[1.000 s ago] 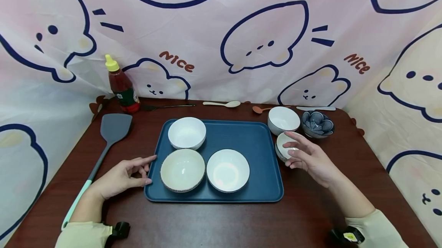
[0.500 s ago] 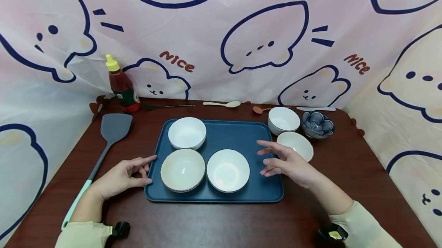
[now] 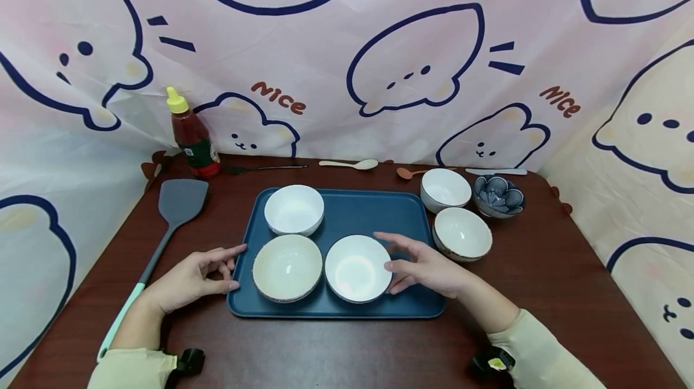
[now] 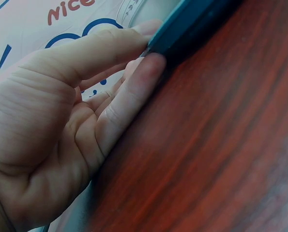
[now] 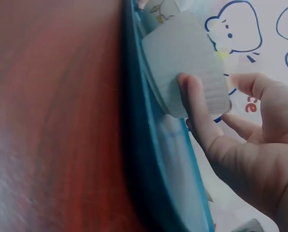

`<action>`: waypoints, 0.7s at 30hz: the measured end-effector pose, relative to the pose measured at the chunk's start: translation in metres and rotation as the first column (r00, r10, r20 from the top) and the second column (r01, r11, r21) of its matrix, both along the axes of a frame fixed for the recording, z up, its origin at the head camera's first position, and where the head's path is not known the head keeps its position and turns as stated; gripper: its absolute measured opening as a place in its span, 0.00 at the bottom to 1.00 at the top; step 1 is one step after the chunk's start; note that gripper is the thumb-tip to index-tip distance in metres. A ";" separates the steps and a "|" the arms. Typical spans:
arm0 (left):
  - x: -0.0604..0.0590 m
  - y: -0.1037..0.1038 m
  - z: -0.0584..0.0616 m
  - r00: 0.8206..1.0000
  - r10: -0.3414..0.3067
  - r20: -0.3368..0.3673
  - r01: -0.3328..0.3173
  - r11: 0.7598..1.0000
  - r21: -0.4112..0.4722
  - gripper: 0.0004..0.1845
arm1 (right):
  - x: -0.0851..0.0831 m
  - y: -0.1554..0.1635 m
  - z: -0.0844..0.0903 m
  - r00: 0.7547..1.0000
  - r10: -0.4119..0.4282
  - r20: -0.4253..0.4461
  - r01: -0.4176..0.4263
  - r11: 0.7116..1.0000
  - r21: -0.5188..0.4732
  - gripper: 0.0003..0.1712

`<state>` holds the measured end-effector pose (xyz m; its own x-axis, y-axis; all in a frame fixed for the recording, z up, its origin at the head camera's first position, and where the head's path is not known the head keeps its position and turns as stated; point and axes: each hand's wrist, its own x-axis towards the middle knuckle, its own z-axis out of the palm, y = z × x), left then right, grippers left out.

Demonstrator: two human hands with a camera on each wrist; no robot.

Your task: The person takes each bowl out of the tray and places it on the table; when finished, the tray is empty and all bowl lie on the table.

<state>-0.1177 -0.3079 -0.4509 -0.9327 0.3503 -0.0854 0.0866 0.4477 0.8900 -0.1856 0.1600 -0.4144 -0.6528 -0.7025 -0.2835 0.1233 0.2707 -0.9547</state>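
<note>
A white bowl [image 3: 358, 268] stands at the front right of the blue tray [image 3: 374, 211]. My right hand [image 3: 428, 265] is at this bowl's right side, fingers spread and fairly straight. In the right wrist view, one fingertip [image 5: 189, 82] lies in front of the bowl's ribbed outer wall [image 5: 165, 58]; whether it touches is unclear. My left hand [image 3: 187, 277] holds the tray's left edge. In the left wrist view, the thumb lies on the rim [image 4: 168, 29] and another finger is against its outer side. A cream bowl [image 3: 287, 268] and another white bowl [image 3: 294, 210] also stand on the tray.
Right of the tray are a white bowl [image 3: 446, 190], a patterned bowl [image 3: 462, 233] and a dark blue bowl [image 3: 499, 196]. A spatula [image 3: 182, 202] and a sauce bottle [image 3: 192, 139] are at left. Spoons, one pale [image 3: 363, 164], lie along the back.
My right hand has moved left from the patterned bowl beside the tray to the white bowl at the tray's front right. The left hand and the bowls have stayed in place.
</note>
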 end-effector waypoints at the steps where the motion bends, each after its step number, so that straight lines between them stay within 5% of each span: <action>1: 0.000 0.000 0.000 1.000 0.000 0.001 0.000 1.000 -0.001 0.36 | 0.001 -0.001 -0.002 1.000 0.002 0.012 -0.002 1.000 0.000 0.39; 8: 0.000 0.000 0.000 1.000 0.005 0.009 -0.005 1.000 -0.006 0.36 | 0.002 -0.007 -0.010 0.998 0.021 0.061 -0.018 0.999 -0.040 0.40; 14: 0.000 -0.001 0.000 1.000 0.004 0.014 -0.003 1.000 -0.004 0.36 | 0.002 -0.009 -0.011 0.999 0.049 0.013 -0.047 0.993 -0.111 0.42; 21: 0.000 -0.001 -0.001 1.000 0.002 0.006 -0.002 1.000 0.004 0.35 | 0.005 -0.009 -0.010 1.000 -0.007 0.023 0.010 0.992 -0.129 0.42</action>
